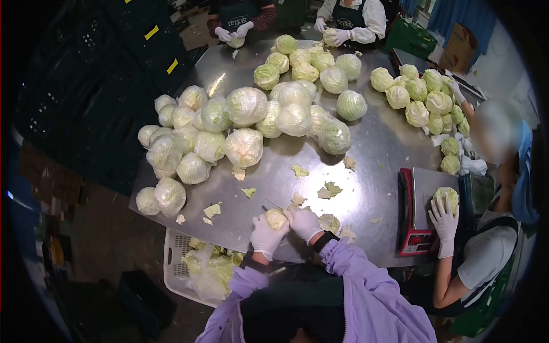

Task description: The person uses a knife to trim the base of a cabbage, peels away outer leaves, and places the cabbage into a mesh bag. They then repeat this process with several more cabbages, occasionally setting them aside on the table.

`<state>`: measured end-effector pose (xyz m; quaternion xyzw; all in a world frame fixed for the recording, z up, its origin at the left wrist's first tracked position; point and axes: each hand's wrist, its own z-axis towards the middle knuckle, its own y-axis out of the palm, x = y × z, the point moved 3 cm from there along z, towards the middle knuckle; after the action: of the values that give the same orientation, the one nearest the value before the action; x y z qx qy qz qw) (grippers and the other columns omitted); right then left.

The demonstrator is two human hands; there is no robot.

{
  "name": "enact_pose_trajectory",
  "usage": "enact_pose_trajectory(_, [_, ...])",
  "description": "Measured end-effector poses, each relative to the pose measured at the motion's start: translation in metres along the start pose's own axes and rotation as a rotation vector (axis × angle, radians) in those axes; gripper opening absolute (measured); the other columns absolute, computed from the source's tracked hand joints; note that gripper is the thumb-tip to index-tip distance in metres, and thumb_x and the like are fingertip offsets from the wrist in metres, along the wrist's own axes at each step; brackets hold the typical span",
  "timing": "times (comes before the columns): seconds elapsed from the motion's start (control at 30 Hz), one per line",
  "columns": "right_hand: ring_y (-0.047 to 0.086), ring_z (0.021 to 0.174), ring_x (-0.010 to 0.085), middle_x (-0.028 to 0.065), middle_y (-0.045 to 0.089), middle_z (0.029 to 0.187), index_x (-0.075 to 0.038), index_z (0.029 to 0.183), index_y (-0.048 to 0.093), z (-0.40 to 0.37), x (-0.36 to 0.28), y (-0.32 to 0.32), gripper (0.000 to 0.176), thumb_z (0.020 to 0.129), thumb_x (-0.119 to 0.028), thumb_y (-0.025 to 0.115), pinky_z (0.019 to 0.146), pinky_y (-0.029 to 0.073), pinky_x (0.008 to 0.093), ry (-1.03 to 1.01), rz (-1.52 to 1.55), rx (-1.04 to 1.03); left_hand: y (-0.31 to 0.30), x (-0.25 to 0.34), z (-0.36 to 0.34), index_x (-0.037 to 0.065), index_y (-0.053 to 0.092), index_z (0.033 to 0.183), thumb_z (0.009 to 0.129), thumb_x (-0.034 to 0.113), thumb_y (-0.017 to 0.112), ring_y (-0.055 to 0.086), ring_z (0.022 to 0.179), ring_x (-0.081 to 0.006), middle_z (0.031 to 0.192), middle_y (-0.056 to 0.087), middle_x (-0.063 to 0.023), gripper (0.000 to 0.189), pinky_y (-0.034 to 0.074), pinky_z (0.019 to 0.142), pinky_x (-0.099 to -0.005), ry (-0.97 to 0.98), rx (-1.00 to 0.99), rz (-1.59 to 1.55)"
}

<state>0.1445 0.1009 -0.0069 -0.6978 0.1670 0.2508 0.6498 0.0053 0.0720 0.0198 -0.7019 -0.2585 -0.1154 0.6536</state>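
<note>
Both my hands wear white gloves and meet at the table's near edge. My left hand [267, 239] is closed around a small pale cabbage [276, 218]. My right hand [303, 223] is closed just to the right of it, close against the cabbage. A thin blade, apparently a knife [273, 203], reaches left from my right fingers over the cabbage's far side; its handle is hidden. Torn leaves [330, 190] lie beyond my hands, and another leafy piece [329, 223] lies beside my right wrist.
Several wrapped cabbages [246, 107] are heaped across the metal table [372, 148]. Unwrapped ones [417, 90] lie at the right. A white basket [171, 257] of leaves stands below left. At a red scale [406, 211], a co-worker's hand [444, 220] touches a cabbage. Two people work opposite.
</note>
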Motion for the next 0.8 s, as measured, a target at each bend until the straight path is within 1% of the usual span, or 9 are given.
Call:
enact_pose_trajectory(0.1, [0.063, 0.067, 0.0381, 0.0161, 0.065, 0.075, -0.011, 0.087, 0.065, 0.001, 0.006, 0.000, 0.040, 0.095, -0.043, 0.042, 0.061, 0.048, 0.0487, -0.055, 0.089, 0.015, 0.000, -0.009, 0.000, 0.004, 0.050, 0.112, 0.070, 0.054, 0.072, 0.061, 0.088, -0.0417, 0.105, 0.052, -0.0181, 0.069, 0.050, 0.075, -0.0489, 0.021, -0.028, -0.064])
enact_pose_trajectory(0.3, [0.060, 0.092, 0.0423, 0.0251, 0.064, 0.095, -0.008, 0.106, 0.065, 0.005, 0.059, 0.025, 0.047, 0.095, -0.046, 0.039, 0.079, 0.047, 0.0461, 0.333, 0.395, -0.032, 0.008, -0.057, -0.003, 0.004, 0.046, 0.125, 0.071, 0.037, 0.078, 0.061, 0.094, -0.0357, 0.108, 0.052, -0.0165, 0.071, 0.050, 0.082, -0.0440, 0.116, -0.015, -0.257])
enact_pose_trajectory(0.37, [0.060, 0.085, 0.0421, 0.0241, 0.064, 0.089, -0.004, 0.099, 0.064, 0.003, 0.057, 0.024, 0.043, 0.096, -0.041, 0.043, 0.075, 0.047, 0.0453, 0.227, 0.400, 0.028, 0.008, -0.079, -0.014, 0.004, 0.035, 0.140, 0.073, 0.022, 0.079, 0.061, 0.101, -0.0301, 0.117, 0.053, -0.0144, 0.082, 0.050, 0.086, -0.0407, 0.441, -0.054, -0.497])
enact_pose_trajectory(0.4, [0.060, 0.078, 0.0419, 0.0231, 0.063, 0.083, -0.001, 0.092, 0.062, -0.001, 0.055, 0.023, 0.040, 0.096, -0.037, 0.046, 0.072, 0.047, 0.0444, 0.133, 0.406, 0.086, 0.005, -0.094, -0.019, 0.004, 0.035, 0.140, 0.073, 0.022, 0.079, 0.061, 0.101, -0.0301, 0.117, 0.053, -0.0144, 0.082, 0.050, 0.086, -0.0407, 0.439, -0.055, -0.497])
enact_pose_trajectory(0.5, [0.064, 0.081, 0.0370, 0.0215, 0.067, 0.085, -0.004, 0.101, 0.063, 0.002, 0.084, 0.030, 0.043, 0.095, -0.043, 0.045, 0.073, 0.049, 0.0416, 0.215, 0.421, -0.069, -0.002, -0.103, -0.035, 0.004, 0.007, 0.150, 0.080, 0.001, 0.070, 0.046, 0.124, -0.0233, 0.140, 0.039, -0.0154, 0.094, 0.041, 0.101, -0.0338, -0.021, -0.579, -1.161])
enact_pose_trajectory(0.6, [0.064, 0.071, 0.0269, 0.0154, 0.068, 0.079, -0.002, 0.101, 0.062, -0.007, 0.071, 0.005, 0.036, 0.094, -0.037, 0.052, 0.066, 0.050, 0.0367, 0.497, 0.838, -0.357, 0.001, -0.089, -0.042, -0.002, 0.009, 0.148, 0.080, 0.006, 0.072, 0.043, 0.126, -0.0232, 0.138, 0.041, -0.0177, 0.093, 0.039, 0.103, -0.0340, 0.038, -0.413, -1.171])
enact_pose_trajectory(0.67, [0.062, 0.064, 0.0193, 0.0104, 0.068, 0.078, -0.001, 0.110, 0.059, -0.012, 0.066, 0.000, 0.036, 0.093, -0.033, 0.056, 0.061, 0.050, 0.0339, 0.458, 0.907, -0.376, 0.015, -0.081, -0.042, -0.006, 0.016, 0.145, 0.077, 0.017, 0.077, 0.046, 0.124, -0.0265, 0.135, 0.044, -0.0219, 0.094, 0.040, 0.102, -0.0358, 0.090, -0.235, -0.934])
enact_pose_trajectory(0.73, [0.064, 0.066, 0.0257, 0.0136, 0.069, 0.082, -0.002, 0.119, 0.055, -0.017, 0.030, -0.039, 0.041, 0.094, -0.034, 0.054, 0.063, 0.050, 0.0365, 0.165, 0.665, 0.067, 0.009, -0.059, -0.036, -0.008, 0.026, 0.141, 0.073, 0.032, 0.080, 0.046, 0.124, -0.0322, 0.131, 0.045, -0.0252, 0.095, 0.039, 0.102, -0.0381, 0.072, -0.033, -0.663])
enact_pose_trajectory(0.8, [0.064, 0.085, 0.0367, 0.0232, 0.063, 0.109, -0.004, 0.133, 0.044, -0.025, 0.019, -0.031, 0.050, 0.093, -0.033, 0.052, 0.071, 0.050, 0.0403, -0.095, 0.361, -0.028, 0.004, -0.045, -0.033, -0.008, 0.035, 0.135, 0.068, 0.039, 0.080, 0.048, 0.118, -0.0379, 0.122, 0.050, -0.0268, 0.093, 0.040, 0.100, -0.0409, 0.073, 0.001, -0.587])
